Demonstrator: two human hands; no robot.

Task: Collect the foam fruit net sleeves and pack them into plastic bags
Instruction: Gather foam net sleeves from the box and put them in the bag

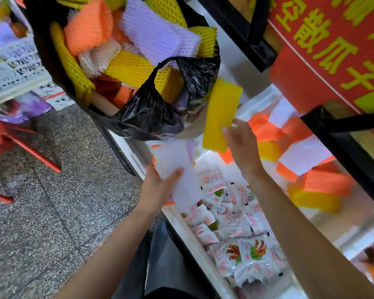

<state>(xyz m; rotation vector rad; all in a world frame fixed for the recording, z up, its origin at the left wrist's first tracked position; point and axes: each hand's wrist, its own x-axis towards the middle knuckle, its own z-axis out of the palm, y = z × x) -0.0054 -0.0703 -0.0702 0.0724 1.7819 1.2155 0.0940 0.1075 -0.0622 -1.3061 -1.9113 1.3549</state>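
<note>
The fingers [227,132] of the right hand [243,145], right of centre in the frame, pinch the lower edge of a flat yellow foam sleeve [221,113]. The sleeve stands up from the hand, and its top end reaches the mouth of the black plastic bag [151,108]. At lower centre the left hand [158,186] grips a white foam sleeve [177,169] with the thumb curled across its face. Lavender and orange edges show behind it, so it is probably a small stack, though the blur hides how many.

The bag fills the upper centre. It is open and crammed with packed sleeves [138,39] in yellow, orange, white and lavender, and one of its handle loops droops over the near side.

Below and to the right of the hands lies a white counter [188,234]. Small printed snack packets [235,229] are heaped in its lower part. Loose sleeves [307,152] in orange, white and yellow are scattered across its right side.

A red sign [324,50] with yellow characters takes up the upper right, framed by black bars. Speckled grey floor [52,212] covers the lower left, and red stool legs [30,152] stand at the left edge.
</note>
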